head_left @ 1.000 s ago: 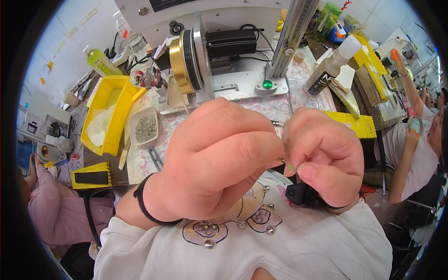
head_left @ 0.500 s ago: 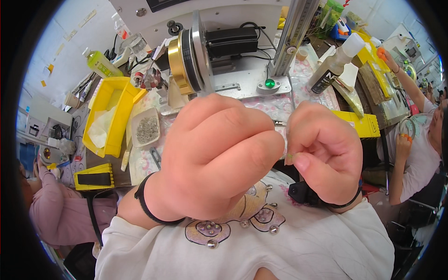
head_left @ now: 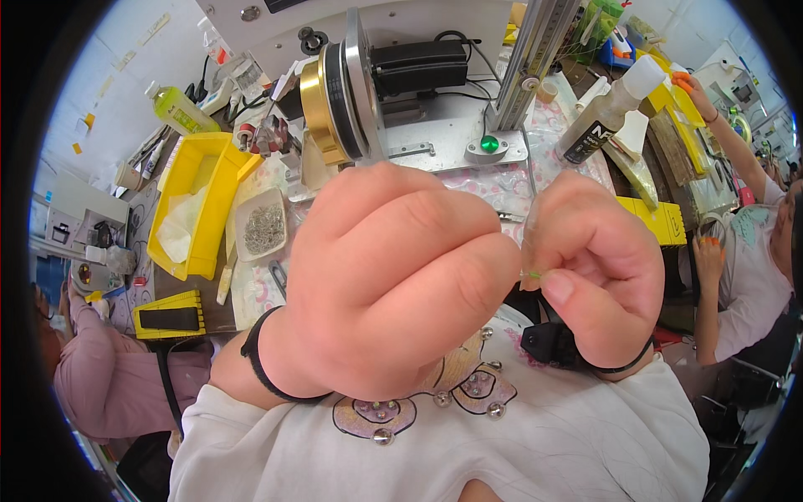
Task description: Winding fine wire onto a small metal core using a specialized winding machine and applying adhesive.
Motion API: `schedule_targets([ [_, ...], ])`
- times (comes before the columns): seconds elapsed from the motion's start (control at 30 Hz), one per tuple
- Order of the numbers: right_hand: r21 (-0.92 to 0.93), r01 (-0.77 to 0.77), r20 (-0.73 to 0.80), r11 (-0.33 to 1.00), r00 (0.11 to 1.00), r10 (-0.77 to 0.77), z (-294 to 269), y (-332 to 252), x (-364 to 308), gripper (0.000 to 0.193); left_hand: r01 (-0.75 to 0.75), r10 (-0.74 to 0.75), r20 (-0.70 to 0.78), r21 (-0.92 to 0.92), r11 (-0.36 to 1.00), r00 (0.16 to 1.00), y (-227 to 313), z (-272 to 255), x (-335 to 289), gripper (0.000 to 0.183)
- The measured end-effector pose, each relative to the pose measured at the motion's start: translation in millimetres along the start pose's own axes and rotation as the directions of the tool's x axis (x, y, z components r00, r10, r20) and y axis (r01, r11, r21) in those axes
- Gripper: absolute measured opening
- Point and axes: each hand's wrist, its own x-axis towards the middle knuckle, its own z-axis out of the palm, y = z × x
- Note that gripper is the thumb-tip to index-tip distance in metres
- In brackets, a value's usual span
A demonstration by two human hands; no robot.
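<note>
In front of my chest my left hand (head_left: 406, 289) is closed in a fist, its back toward me. Whatever its fingertips hold is hidden behind the knuckles. Close to its right, my right hand (head_left: 606, 251) is closed, thumb and index finger pinching a tiny green piece (head_left: 535, 274). A thin clear strip (head_left: 529, 238) seems to run up beside those fingertips; its kind cannot be made out. Beyond both hands stands a bench machine with a gold-rimmed wheel (head_left: 318, 113).
Left of the machine are a yellow bin (head_left: 209, 217) and a white dish (head_left: 283, 209) of small metal pieces. A green button (head_left: 489, 144) sits on the machine's base. On the right stand a bottle with a white cap (head_left: 642, 77) and a yellow box (head_left: 657, 219). Co-workers sit at both sides.
My hands have moved slightly right, the green piece showing more in the right pinch. The right-hand co-worker's lower hand has shifted left.
</note>
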Motion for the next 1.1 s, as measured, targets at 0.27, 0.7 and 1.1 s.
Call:
schedule_targets([
  [0.27, 0.114, -0.047, 0.010, 0.992, 0.999, 0.046, 2, -1, -1, 0.015, 0.005, -0.005, -0.006, -0.043, 0.999, 1.000, 1, 0, -1, 0.026],
  [0.7, -0.032, 0.076, -0.038, 0.997, 0.996, -0.077, 7, 15, 1, 0.010, -0.015, 0.011, 0.046, 0.104, 0.994, 0.999, 0, 1, -3, 0.026],
  [1.1, -0.583, 0.330, -0.027, 0.742, 0.905, -0.424, 11, 19, 4, 0.024, 0.056, -0.056, 0.019, -0.035, 0.998, 0.998, -9, 9, -7, 0.023],
])
